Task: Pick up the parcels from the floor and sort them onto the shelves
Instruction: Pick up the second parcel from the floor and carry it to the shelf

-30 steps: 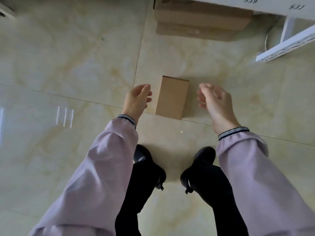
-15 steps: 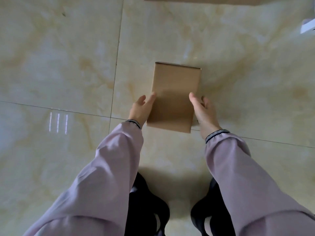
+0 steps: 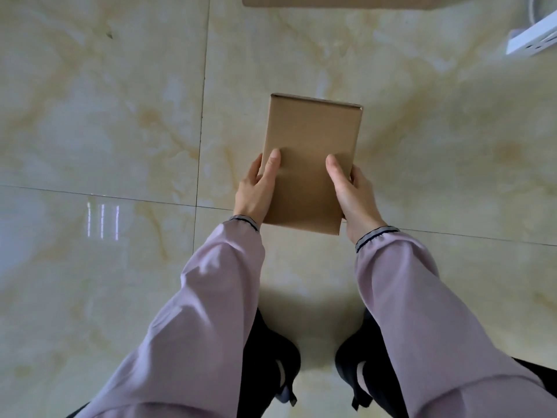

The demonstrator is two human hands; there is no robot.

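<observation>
A plain brown cardboard parcel point(image 3: 313, 137) is in the middle of the head view, over the marble floor. My left hand point(image 3: 256, 188) grips its left side, thumb on the top face. My right hand point(image 3: 352, 191) grips its right side the same way. Both hands hold the near half of the parcel, and its far end points away from me. The fingers under the parcel are hidden.
A second, larger cardboard box point(image 3: 337, 0) lies on the floor at the top edge. A white shelf foot point(image 3: 533, 37) shows at the top right. Glossy tiled floor point(image 3: 105, 116) spreads to the left. My dark shoes point(image 3: 271, 366) stand below the parcel.
My hands, open beside the parcel a second ago, have closed on its two sides with thumbs now on top. The parcel looks larger and nearer to the camera.
</observation>
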